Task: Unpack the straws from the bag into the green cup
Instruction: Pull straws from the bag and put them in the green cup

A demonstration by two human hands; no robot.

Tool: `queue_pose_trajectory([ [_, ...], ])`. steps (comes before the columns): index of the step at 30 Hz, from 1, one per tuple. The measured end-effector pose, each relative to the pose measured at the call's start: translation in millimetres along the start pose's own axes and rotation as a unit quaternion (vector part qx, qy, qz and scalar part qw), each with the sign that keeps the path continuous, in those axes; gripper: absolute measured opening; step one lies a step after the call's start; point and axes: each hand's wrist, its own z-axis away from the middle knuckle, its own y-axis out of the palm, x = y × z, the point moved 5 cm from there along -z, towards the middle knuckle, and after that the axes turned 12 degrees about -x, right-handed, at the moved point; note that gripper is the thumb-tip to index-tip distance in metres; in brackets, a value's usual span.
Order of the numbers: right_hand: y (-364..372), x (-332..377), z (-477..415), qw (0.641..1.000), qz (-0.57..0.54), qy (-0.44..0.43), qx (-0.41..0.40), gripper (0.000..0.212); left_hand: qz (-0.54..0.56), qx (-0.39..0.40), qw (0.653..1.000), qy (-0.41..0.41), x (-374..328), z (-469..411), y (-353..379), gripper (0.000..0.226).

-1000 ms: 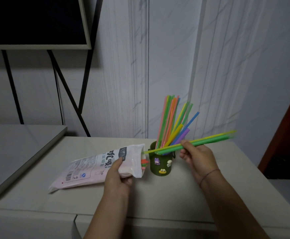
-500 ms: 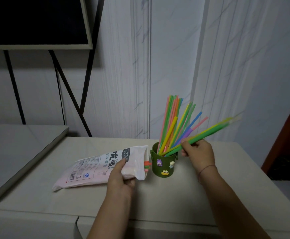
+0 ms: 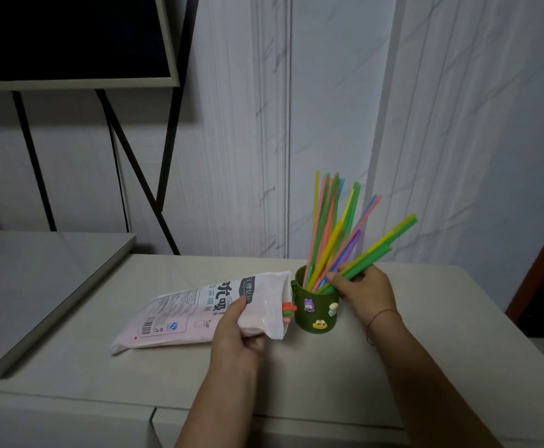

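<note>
This looks like a room in a home. The wall (image 3: 329, 124) has white panels with grey marble lines. A big dark screen (image 3: 70, 37) in a pale frame stands on thin black legs (image 3: 135, 176) behind the back left corner of a plain cream tabletop (image 3: 329, 367). A second pale top (image 3: 38, 286) sits just beside its left edge. Near the back edge stands a green cup (image 3: 316, 321) with little cartoon animals stuck on. It is full of bright straws (image 3: 329, 227), and a bag (image 3: 199, 312) lies touching it.

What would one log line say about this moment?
left hand: holds bag | right hand: grips green-yellow straws, lower ends in green cup | bag mouth: few straw ends showing
</note>
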Motion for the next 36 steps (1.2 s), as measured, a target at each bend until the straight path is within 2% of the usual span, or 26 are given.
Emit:
queue_pose_trajectory([
  [5, -16, 14, -2, 0.993, -0.110, 0.004, -0.036, 0.015, -0.001, -0.005, 1.000, -0.003, -2, 2, 0, 0.006],
  [10, -13, 11, -5, 0.992, -0.119, 0.001, -0.050, 0.010, 0.005, 0.004, 1.000, -0.014, -1, 9, 4, 0.010],
  [15, 2, -3, -5, 0.984, -0.163, 0.068, -0.026, 0.006, -0.009, 0.015, 1.000, -0.025, 3, 10, 6, 0.012],
  [18, 2, -5, -4, 0.976, -0.193, 0.096, -0.019, 0.012, -0.006, 0.020, 1.000, -0.022, 2, 11, 7, 0.013],
  [24, -5, -6, -3, 0.977, -0.174, 0.119, -0.013, 0.014, -0.016, 0.036, 0.999, -0.025, 1, 6, 6, 0.008],
  [28, -11, -2, 6, 0.991, -0.076, 0.108, -0.001, 0.005, -0.024, 0.044, 0.999, -0.005, 1, 7, 7, 0.012],
  [30, -12, 5, 18, 0.995, -0.033, 0.096, 0.019, 0.011, -0.028, 0.035, 0.999, 0.017, 1, 4, 5, 0.024],
  [32, -6, 13, 35, 0.993, -0.026, 0.090, 0.075, 0.015, -0.033, 0.030, 0.998, 0.046, 1, 1, 5, 0.026],
  [34, 5, 21, 55, 0.983, -0.031, 0.086, 0.161, 0.011, -0.026, 0.021, 0.997, 0.066, 2, 1, 5, 0.034],
  [36, 16, 25, 70, 0.971, -0.049, 0.082, 0.221, 0.003, -0.022, 0.019, 0.997, 0.067, 2, 0, 6, 0.027],
])
